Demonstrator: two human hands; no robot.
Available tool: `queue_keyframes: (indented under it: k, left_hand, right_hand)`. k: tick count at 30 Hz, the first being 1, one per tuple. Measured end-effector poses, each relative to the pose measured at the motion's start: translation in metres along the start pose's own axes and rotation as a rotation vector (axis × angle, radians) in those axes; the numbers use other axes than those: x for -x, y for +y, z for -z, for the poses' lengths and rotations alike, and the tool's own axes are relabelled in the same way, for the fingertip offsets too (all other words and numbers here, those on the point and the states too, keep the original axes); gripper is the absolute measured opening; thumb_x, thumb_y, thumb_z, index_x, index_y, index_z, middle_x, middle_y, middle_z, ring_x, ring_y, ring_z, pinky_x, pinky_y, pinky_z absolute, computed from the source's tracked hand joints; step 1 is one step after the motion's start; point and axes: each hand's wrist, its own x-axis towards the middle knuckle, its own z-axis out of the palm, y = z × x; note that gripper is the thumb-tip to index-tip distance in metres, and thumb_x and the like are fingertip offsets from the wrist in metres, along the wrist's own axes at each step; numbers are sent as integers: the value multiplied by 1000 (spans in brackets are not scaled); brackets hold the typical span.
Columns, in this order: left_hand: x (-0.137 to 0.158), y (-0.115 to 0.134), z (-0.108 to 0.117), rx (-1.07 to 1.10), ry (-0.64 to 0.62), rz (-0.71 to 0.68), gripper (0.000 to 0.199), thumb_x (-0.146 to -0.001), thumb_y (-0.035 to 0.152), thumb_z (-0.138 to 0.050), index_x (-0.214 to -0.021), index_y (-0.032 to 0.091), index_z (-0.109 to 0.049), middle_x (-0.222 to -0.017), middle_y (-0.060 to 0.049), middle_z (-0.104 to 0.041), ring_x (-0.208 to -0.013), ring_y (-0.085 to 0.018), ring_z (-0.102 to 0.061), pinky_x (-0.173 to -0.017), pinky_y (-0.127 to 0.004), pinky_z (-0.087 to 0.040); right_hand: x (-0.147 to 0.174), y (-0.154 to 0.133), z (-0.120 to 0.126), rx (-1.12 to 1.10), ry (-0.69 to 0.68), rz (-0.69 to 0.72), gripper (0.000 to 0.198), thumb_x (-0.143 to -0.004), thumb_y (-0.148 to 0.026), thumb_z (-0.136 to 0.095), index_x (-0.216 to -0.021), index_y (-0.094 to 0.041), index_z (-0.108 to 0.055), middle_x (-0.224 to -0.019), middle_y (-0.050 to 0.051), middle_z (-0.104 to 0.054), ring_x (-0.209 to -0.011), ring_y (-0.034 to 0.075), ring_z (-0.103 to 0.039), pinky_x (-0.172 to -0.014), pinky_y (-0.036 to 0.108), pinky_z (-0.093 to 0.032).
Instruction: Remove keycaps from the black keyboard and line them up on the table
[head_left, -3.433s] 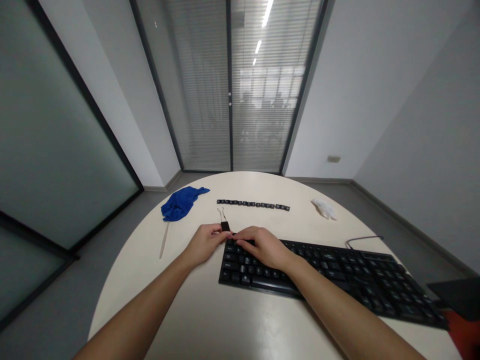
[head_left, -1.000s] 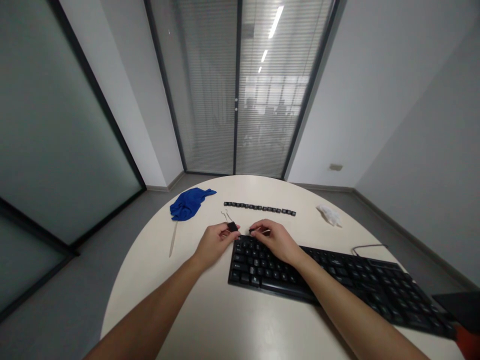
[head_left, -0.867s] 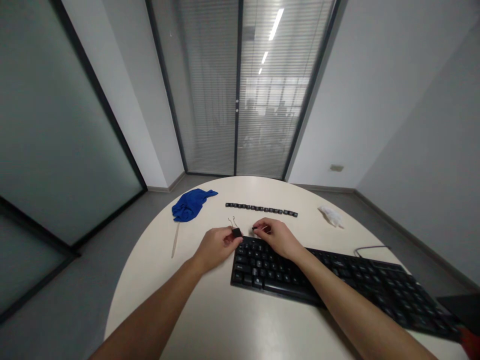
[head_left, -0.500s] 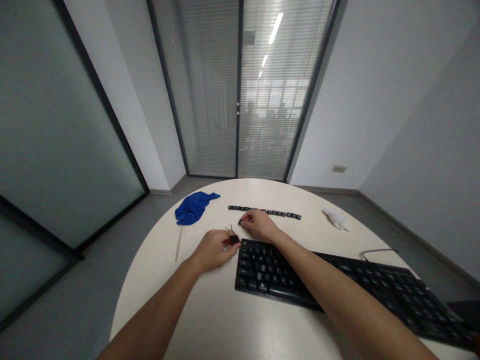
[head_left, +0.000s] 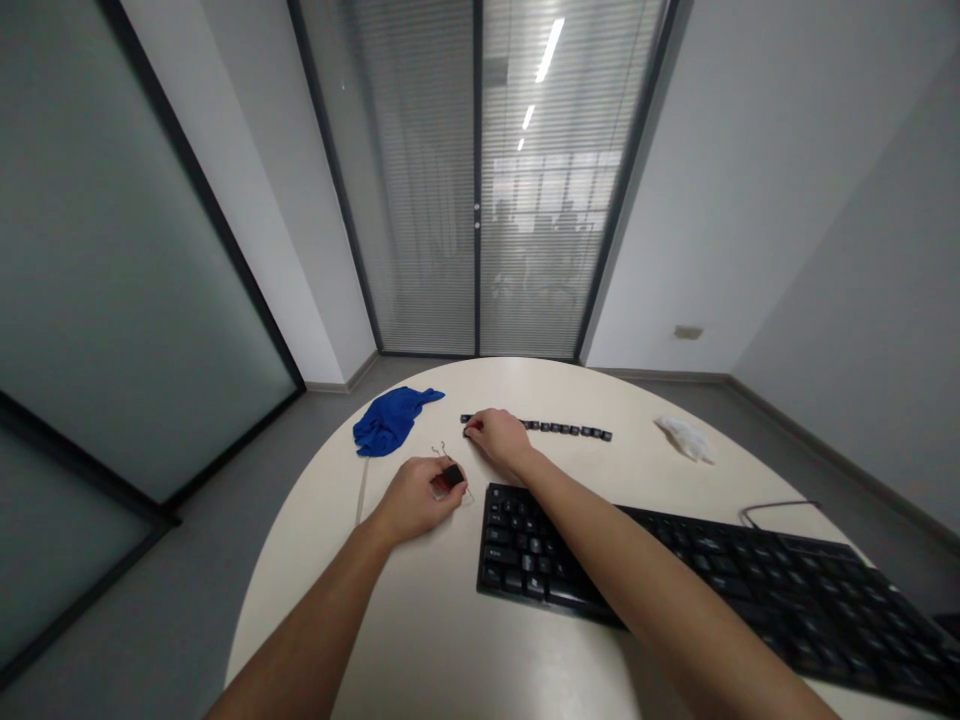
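Observation:
My left hand (head_left: 420,498) is closed around a keycap puller (head_left: 453,476), a small dark handle with thin wire ends sticking out. It is just left of the black keyboard (head_left: 555,560), apart from it. My right hand (head_left: 499,438) pinches a small black keycap (head_left: 466,432) at the table top, just in front of the left end of a row of black keycaps (head_left: 564,428). Part of that row is hidden behind the right hand. The right forearm crosses over the keyboard and covers some of its keys.
On the left of the round white table (head_left: 420,640) lies a crumpled blue cloth (head_left: 394,420) with a thin stick (head_left: 361,490) below it. A white crumpled cloth or tissue (head_left: 685,440) lies at the right. The keyboard's cable (head_left: 780,504) loops behind it.
My right hand has moved away from the keyboard's top left corner, left and toward the keycap row, with the keycap. My left hand has drawn slightly left from the keyboard with the puller.

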Motion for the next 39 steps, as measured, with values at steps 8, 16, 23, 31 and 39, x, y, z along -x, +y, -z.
queue_keyframes:
  k: [8, 16, 23, 31, 39]
  left_hand:
    - [1, -1, -2, -23, -36, 13, 13, -81, 22, -59, -76, 15, -70, -68, -4, -68, -61, -15, -60, -61, -24, -44]
    - [1, -1, -2, -18, -36, 14, 15, -81, 23, -59, -77, 14, -70, -69, -4, -68, -61, -15, -60, -62, -25, -45]
    - [2, 0, -3, -13, -28, 23, 14, -81, 23, -61, -77, 15, -71, -67, -4, -69, -60, -15, -61, -60, -24, -45]
    - [-2, 17, -18, 248, 38, 20, 18, -87, 28, -63, -79, 15, -72, -83, -6, -71, -74, -16, -65, -65, -23, -50]
    - [-3, 37, -35, 336, 41, 23, 16, -90, 26, -59, -83, 15, -69, -89, -6, -67, -84, -17, -62, -67, -23, -50]
  right_hand:
    - [3, -7, -2, 89, 27, -19, 28, -94, -38, -50, -108, -28, -73, -108, 7, -73, -100, 23, -65, -86, 32, -46]
    - [6, -11, -3, 120, 38, -5, 29, -95, -38, -48, -108, -28, -71, -109, 8, -72, -101, 24, -65, -85, 32, -45]
    - [7, -14, 3, 92, 44, -30, 32, -94, -41, -48, -113, -25, -69, -109, 9, -72, -100, 24, -65, -83, 32, -45]
    - [44, 2, 52, 5, -73, -16, 36, -93, -45, -47, -94, -21, -75, -85, 7, -75, -79, 20, -68, -69, 26, -45]
    - [139, 44, 75, -283, -163, 180, 30, -94, -40, -50, -100, -23, -73, -98, 5, -73, -88, 20, -66, -81, 30, -49]
